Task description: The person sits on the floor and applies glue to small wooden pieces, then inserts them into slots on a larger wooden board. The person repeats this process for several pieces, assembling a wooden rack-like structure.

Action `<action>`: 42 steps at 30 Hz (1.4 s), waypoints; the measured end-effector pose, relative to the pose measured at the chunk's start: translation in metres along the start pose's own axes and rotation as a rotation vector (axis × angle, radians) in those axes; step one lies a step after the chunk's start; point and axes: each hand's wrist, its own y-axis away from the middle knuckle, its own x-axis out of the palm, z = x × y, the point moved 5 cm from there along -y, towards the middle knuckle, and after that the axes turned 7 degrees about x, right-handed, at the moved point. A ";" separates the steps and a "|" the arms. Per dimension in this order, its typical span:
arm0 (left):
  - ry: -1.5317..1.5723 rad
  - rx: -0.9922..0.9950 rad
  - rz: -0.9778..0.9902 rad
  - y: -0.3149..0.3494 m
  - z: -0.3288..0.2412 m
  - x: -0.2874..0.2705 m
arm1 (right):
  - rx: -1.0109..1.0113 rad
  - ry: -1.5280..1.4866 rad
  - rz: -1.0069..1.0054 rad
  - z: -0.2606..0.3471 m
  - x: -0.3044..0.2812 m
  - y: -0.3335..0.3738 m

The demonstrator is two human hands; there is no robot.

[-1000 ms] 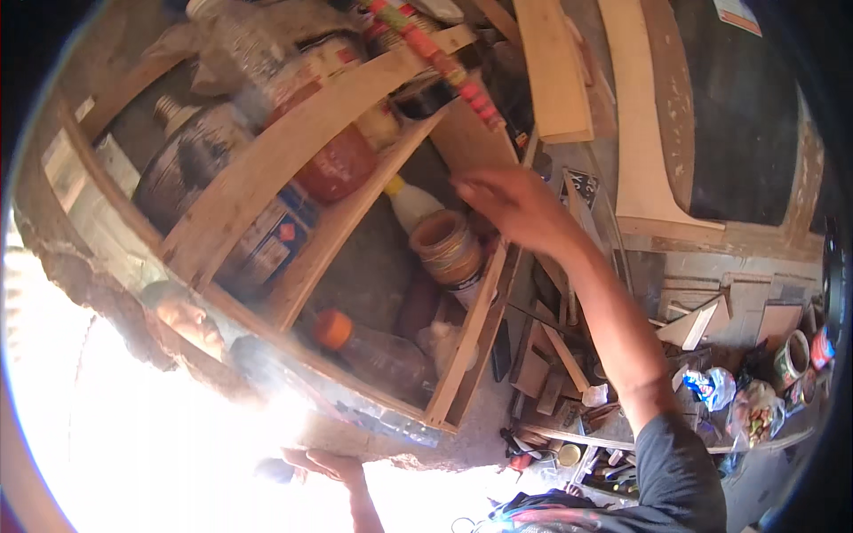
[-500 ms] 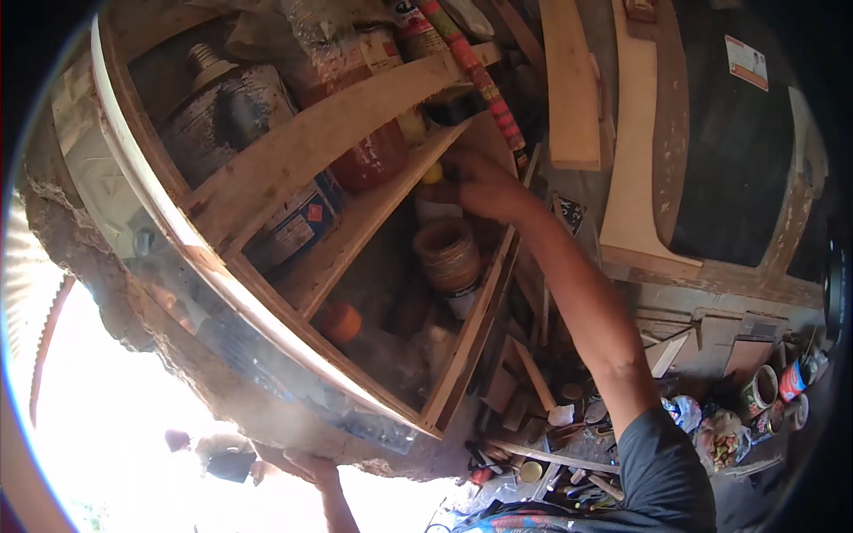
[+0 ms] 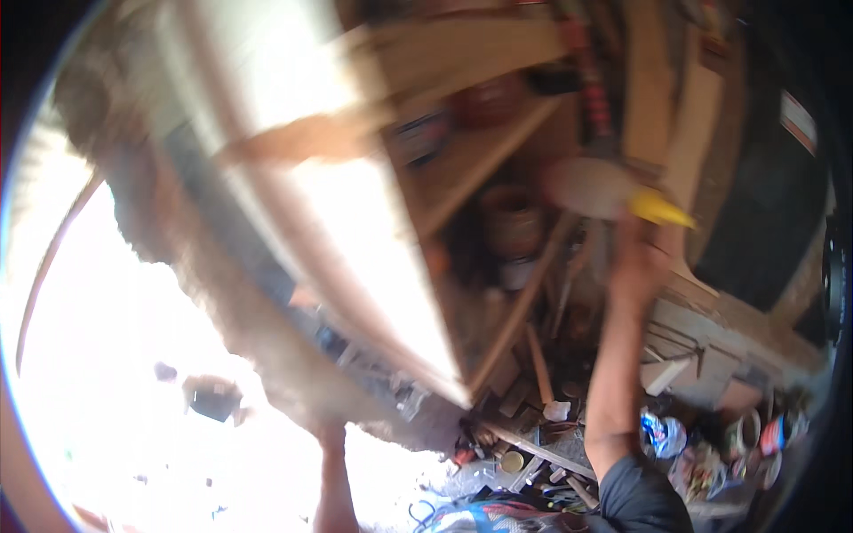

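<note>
My right hand (image 3: 638,258) is raised in front of the shelf and closed around a squeeze bottle (image 3: 586,186). The bottle has a whitish body and a yellow pointed nozzle (image 3: 662,210); motion blurs it. It lies sideways in the air, its nozzle to the right. Behind it, a brown-stained jar (image 3: 513,222) stands in the lower compartment of the wooden shelf (image 3: 493,155). Low on the left, my left hand (image 3: 327,430) is at the rough edge of the wall (image 3: 293,382), its fingers smeared and hard to make out.
Bright light floods the opening on the left. Cut wooden pieces (image 3: 647,98) lean at the upper right. Offcuts and tools, a round lid (image 3: 512,462), plastic bags (image 3: 663,433) and tins (image 3: 743,432) crowd the space below my right arm.
My right hand has come out of the shelf to the right, carrying the squeeze bottle into plain view. The view has shifted, so the shelf appears farther right.
</note>
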 end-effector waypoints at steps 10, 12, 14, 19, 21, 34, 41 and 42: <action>0.372 0.298 0.352 -0.006 -0.054 -0.029 | 0.276 -0.397 0.363 0.070 -0.073 0.158; 0.553 0.239 0.593 0.019 -0.067 -0.047 | 0.477 -0.337 0.591 0.080 -0.033 0.236; 0.663 0.116 0.816 0.047 -0.063 -0.066 | 0.643 -0.309 0.832 0.106 0.011 0.309; 0.773 -0.368 0.884 0.042 0.003 -0.133 | 0.946 -0.322 1.371 0.173 0.086 0.434; 0.874 -0.413 0.691 0.015 0.034 -0.161 | 1.026 -0.333 1.549 0.202 0.115 0.472; 0.634 -0.794 0.243 -0.080 0.231 -0.359 | 1.493 -0.579 2.425 0.305 0.288 0.672; 0.608 -0.621 0.113 -0.162 0.308 -0.412 | 1.831 -0.730 2.890 0.318 0.415 0.777; 0.595 -0.641 0.050 -0.165 0.326 -0.419 | 1.833 -0.764 2.962 0.319 0.434 0.797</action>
